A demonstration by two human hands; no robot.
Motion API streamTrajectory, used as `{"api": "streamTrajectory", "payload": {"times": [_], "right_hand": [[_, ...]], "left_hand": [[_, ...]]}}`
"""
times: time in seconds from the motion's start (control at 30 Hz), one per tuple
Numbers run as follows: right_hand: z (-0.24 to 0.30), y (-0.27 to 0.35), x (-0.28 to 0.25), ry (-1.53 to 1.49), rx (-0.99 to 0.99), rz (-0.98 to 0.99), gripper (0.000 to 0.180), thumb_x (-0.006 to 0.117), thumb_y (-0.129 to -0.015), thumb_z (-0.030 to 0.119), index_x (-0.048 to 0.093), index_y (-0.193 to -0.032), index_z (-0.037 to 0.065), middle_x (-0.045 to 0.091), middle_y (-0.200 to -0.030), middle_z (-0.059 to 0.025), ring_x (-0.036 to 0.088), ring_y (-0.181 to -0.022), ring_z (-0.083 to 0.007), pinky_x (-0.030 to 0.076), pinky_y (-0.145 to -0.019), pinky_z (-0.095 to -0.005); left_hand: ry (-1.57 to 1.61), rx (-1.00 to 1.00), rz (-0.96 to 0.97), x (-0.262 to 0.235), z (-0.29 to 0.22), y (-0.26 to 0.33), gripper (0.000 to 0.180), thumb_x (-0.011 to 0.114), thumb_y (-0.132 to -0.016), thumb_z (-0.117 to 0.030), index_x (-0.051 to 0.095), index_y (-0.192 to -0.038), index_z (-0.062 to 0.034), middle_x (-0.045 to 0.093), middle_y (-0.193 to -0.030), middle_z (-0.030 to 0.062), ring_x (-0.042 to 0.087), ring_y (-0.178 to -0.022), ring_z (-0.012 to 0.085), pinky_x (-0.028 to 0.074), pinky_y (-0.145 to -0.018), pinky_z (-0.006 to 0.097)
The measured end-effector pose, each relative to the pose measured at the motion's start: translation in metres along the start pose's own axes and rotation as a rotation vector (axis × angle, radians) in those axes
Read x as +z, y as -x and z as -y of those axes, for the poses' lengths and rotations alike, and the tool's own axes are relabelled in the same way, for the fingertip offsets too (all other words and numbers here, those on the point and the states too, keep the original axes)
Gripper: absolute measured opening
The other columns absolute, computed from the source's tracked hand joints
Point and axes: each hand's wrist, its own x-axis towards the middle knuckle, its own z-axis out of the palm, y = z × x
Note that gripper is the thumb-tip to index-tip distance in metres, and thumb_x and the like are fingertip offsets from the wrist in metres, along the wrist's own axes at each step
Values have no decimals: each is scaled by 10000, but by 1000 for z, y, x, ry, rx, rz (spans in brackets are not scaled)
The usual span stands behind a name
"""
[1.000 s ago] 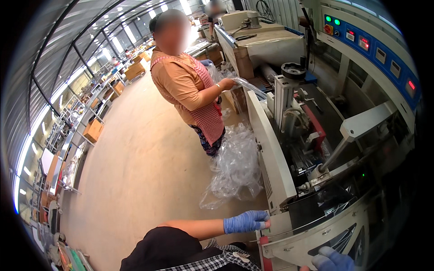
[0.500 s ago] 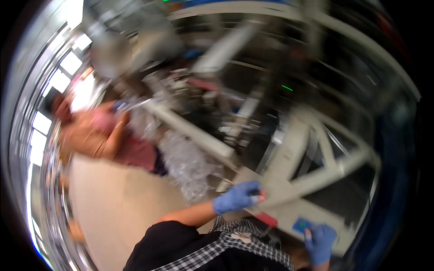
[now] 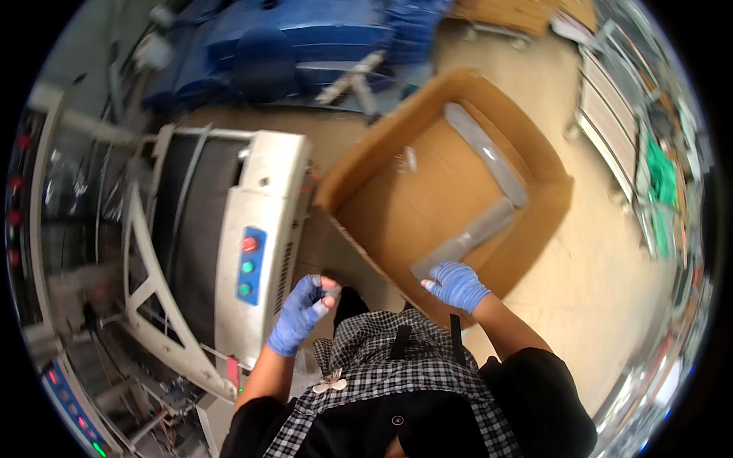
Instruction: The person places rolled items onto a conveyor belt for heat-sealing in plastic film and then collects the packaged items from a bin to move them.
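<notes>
Two hands to report, left to right. Left hand [image 3: 303, 317] is up between the machine's white housing [image 3: 263, 179] and the box [image 3: 544, 195], blue-gloved, fingertips bare. Fingers curled, thumb close to them, so narrow; I can't tell if anything is pinched. Right hand [image 3: 458, 288] is over the box's near side, fingers bent, beside the lower grey strip [image 3: 479, 229]. Can't tell if it touches or grips it.

Work's thing is in the box: lower strip across the near part, upper grey strip [image 3: 489, 156] along the far right side. My read: step in hand is at the box, handling strips. Next move, as I judge it, calls for a sure right-hand hold on the lower strip's near end, left clear of the panel buttons.

Surface and room, from left: dark machine bed [image 3: 212, 179], blue panel [image 3: 251, 266] with one red and two green buttons, blue sheeting [image 3: 301, 37] at the back, clear film scrap [image 3: 406, 160] in the box, tan floor [image 3: 592, 256], pale slatted cart [image 3: 611, 114], green cloth [image 3: 661, 179] far right.
</notes>
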Motion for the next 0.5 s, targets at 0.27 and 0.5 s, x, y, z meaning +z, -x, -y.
{"api": "streamTrajectory", "payload": {"times": [0.27,0.5], "right_hand": [[-212,47,157,-461,593,-103,533,580,-837,469,600,-1140,31,598,-1154,-190,546,-1109,-328,432,-949,-401],[-274,-52,213,-700,857,12,834,642,-776,524,361,-1378,21,345,-1422,-230,382,-1287,-371,307,-1088,-397]], "left_hand": [[-433,-253,229,104,118,-216,404,680,-840,-85,510,-1203,-36,568,-1098,71,536,-1011,134,445,-905,267],[-1081,-262,391,136,205,-385,559,687,-844,-213,443,-1299,-1,555,-1246,164,538,-1158,233,426,-974,313]]}}
